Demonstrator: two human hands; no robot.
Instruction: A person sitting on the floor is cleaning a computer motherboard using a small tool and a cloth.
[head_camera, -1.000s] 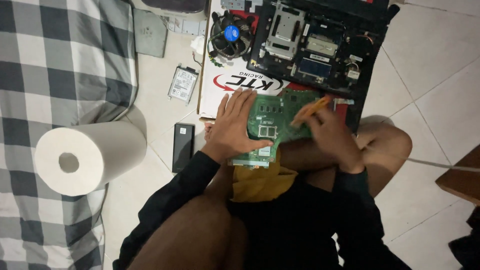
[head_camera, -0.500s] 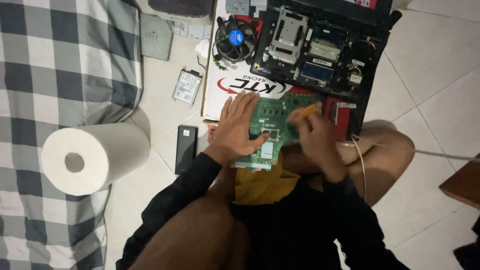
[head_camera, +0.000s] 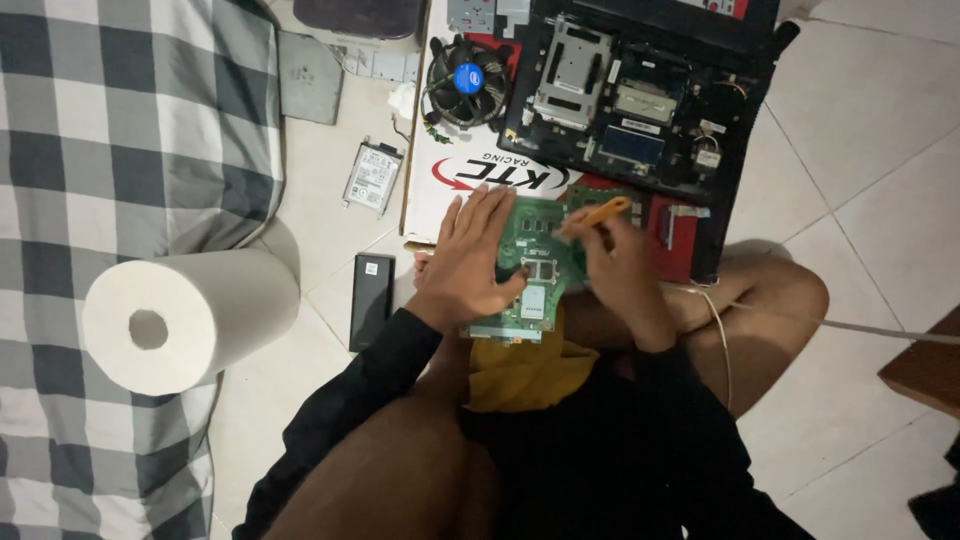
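While the left hand (head_camera: 470, 262) lies flat with fingers spread on the green rectangular circuit board (head_camera: 535, 270) at frame centre, the right hand (head_camera: 618, 268) pinches a thin orange plastic pry tool (head_camera: 603, 212) above it.

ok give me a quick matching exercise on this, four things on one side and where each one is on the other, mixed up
Things:
1. paper towel roll
2. green circuit board
3. cooling fan
4. orange tool

Places:
A. in the right hand
B. on the checked cloth
C. under the left hand, on the lap
D. at the top, left of the opened laptop base

Pairs: 1-B, 2-C, 3-D, 4-A
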